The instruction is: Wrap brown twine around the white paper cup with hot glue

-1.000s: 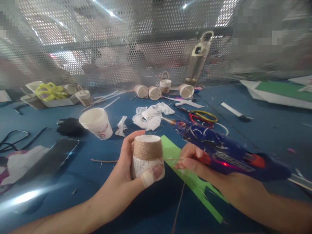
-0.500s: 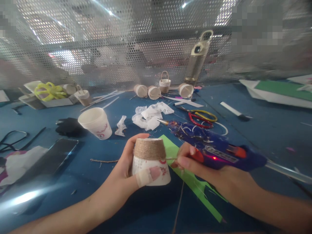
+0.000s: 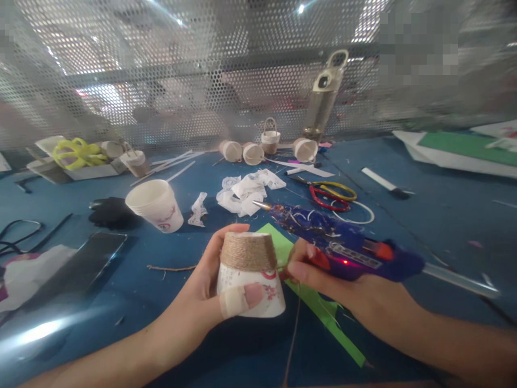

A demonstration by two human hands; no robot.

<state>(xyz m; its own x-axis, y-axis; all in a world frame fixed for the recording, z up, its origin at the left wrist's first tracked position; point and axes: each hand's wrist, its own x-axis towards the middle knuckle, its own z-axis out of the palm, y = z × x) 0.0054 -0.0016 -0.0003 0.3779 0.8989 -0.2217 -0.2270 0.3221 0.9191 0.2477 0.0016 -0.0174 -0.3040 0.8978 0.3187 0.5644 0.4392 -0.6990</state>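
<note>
My left hand (image 3: 210, 293) grips an upside-down white paper cup (image 3: 251, 280) whose upper half is wound with brown twine. A bandage wraps one finger across the cup's front. My right hand (image 3: 323, 277) holds a blue hot glue gun (image 3: 343, 245) with a red light on, nozzle pointing left and away. Its thumb and forefinger also pinch the loose twine strand (image 3: 291, 334) right beside the cup; the strand hangs down toward me.
On the blue table: a green paper strip (image 3: 319, 310) under my hands, a white paper cup (image 3: 155, 205), crumpled paper scraps (image 3: 246, 191), scissors (image 3: 331, 195), a phone (image 3: 81, 267), small twine-wrapped cup baskets (image 3: 270, 143), a bottle (image 3: 323, 102) by the perforated metal screen.
The cup has tilted so its rim flares toward me and sits slightly lower. My right hand with the glue gun has drawn left, closer to the cup.
</note>
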